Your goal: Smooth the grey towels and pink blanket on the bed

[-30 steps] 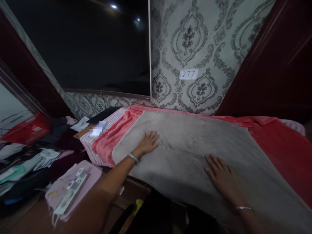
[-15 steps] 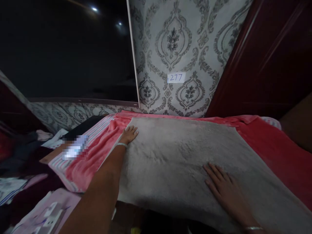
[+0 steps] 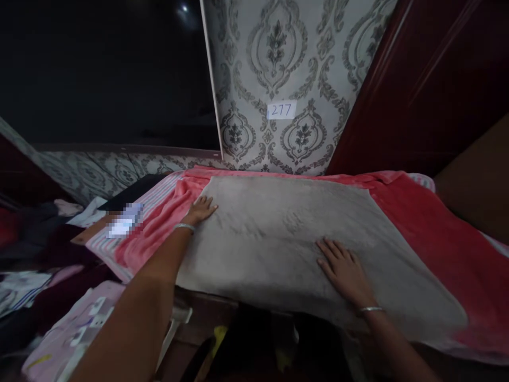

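A grey plush cloth [image 3: 258, 254] lies spread over a pink-red blanket [image 3: 421, 239], with a few wrinkles across its middle. My left hand [image 3: 202, 209] rests flat near the cloth's far left corner, fingers spread, palm down. Lower on the right half, my right hand [image 3: 344, 268] presses flat on the same cloth, its fingers stretched out. Neither hand grasps anything. Each wrist wears a silver bracelet. The cloth's near edge hangs over the front of the surface beneath.
A dark television screen [image 3: 111, 74] and patterned wallpaper [image 3: 326, 69] with a paper marked 277 [image 3: 281, 110] stand behind. On the left are a blurred-out item [image 3: 125, 220], piled clothes [image 3: 47, 239] and white power strips [image 3: 93, 321]. A dark red wooden panel [image 3: 401, 95] rises at the right.
The view has tilted down, so more of the cloth's near edge and the floor shows. My left hand has slid slightly toward me along the left edge. Both hands stay flat on the cloth.
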A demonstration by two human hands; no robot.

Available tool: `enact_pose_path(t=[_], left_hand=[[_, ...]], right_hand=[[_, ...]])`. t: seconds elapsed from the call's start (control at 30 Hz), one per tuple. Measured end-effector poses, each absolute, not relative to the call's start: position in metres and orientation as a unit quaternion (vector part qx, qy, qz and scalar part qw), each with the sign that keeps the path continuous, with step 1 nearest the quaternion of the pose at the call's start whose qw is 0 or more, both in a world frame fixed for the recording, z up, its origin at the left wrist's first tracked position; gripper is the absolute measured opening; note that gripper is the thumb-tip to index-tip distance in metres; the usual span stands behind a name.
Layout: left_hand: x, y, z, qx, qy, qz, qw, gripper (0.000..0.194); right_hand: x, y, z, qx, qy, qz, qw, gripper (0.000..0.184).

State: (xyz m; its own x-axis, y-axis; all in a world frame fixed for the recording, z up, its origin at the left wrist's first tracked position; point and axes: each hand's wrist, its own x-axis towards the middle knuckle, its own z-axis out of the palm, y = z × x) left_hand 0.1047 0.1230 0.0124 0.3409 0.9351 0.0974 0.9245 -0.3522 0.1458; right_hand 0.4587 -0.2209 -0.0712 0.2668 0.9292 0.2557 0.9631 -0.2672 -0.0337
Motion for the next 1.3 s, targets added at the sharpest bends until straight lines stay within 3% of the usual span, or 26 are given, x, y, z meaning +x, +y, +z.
enact_pose_path(t=[0.27,0.37,0.6,0.83,1.0,1.3], left_hand=[[0.129,-0.015,-0.017,0.906,0.419,-0.002,0.054,0.064],[0.161,-0.055,-0.018,0.895,0.443,0.005,0.055,0.068],[0.228,-0.091,-0.015,0.946,0.315,0.036,0.064,0.058],[0.226,-0.1,-0.027,0.942,0.329,0.035,0.06,0.061],[0.193,-0.077,-0.026,0.908,0.415,0.04,0.041,0.068],[0.03,-0.027,-0.006,0.778,0.627,0.036,-0.027,0.061]], right_hand=[[0.456,-0.222,-0.057,-0.812,-0.577,-0.044,0.071,0.057],[0.435,-0.206,-0.045,-0.847,-0.525,-0.009,0.08,0.058],[0.361,-0.168,-0.033,-0.775,-0.624,-0.009,0.101,0.057],[0.362,-0.176,-0.041,-0.772,-0.63,-0.019,0.084,0.056],[0.361,-0.176,-0.046,-0.774,-0.628,-0.032,0.077,0.056],[0.36,-0.173,-0.052,-0.764,-0.635,-0.025,0.11,0.058]])
